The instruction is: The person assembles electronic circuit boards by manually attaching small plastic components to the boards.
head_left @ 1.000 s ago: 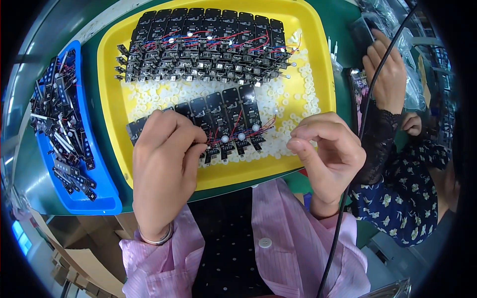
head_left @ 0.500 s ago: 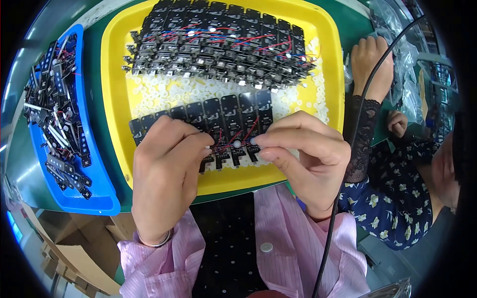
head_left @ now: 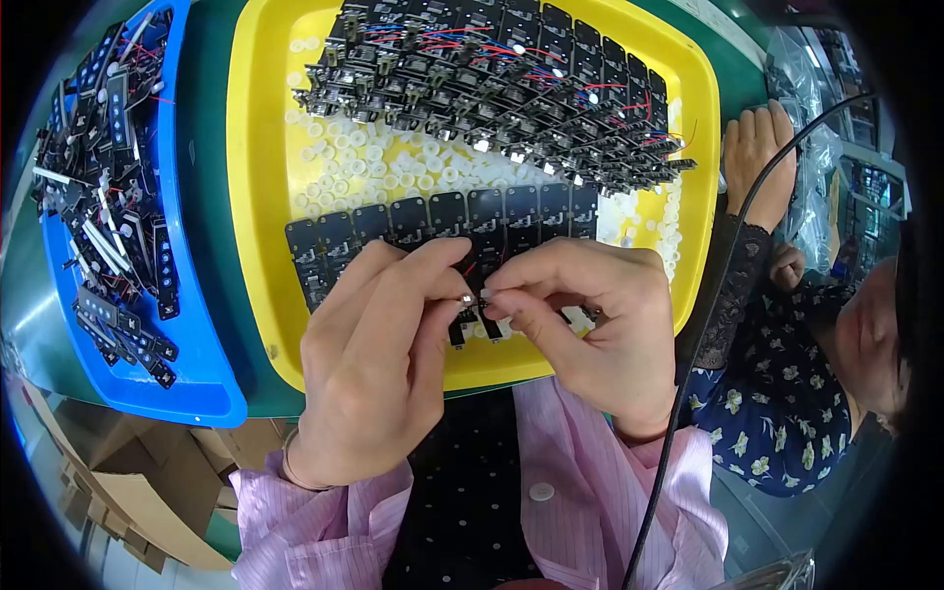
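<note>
Over the front of the yellow tray (head_left: 258,211), my two hands meet with their fingertips almost touching. My left hand (head_left: 372,359) is closed in a pinch, with a small silvery-white piece (head_left: 466,300) showing at its fingertips. Thumb and forefinger of my right hand (head_left: 605,320) are pressed together on a tiny whitish piece, too small to name. Beneath both hands lies a joined row of black circuit boards (head_left: 447,211), partly covered by my fingers; a bit of red wire shows between the hands.
Stacked black boards with red and blue wires (head_left: 492,113) fill the tray's far part. Small white plastic rings (head_left: 379,177) lie loose around them. A blue bin (head_left: 218,359) of black strips stands left. A co-worker's hand (head_left: 759,162) rests at right; a black cable (head_left: 700,324) crosses there.
My hands have come together, the left moving right toward the right hand. The trays and boards appear shifted in the picture. A white bead on the wires seen earlier is now hidden.
</note>
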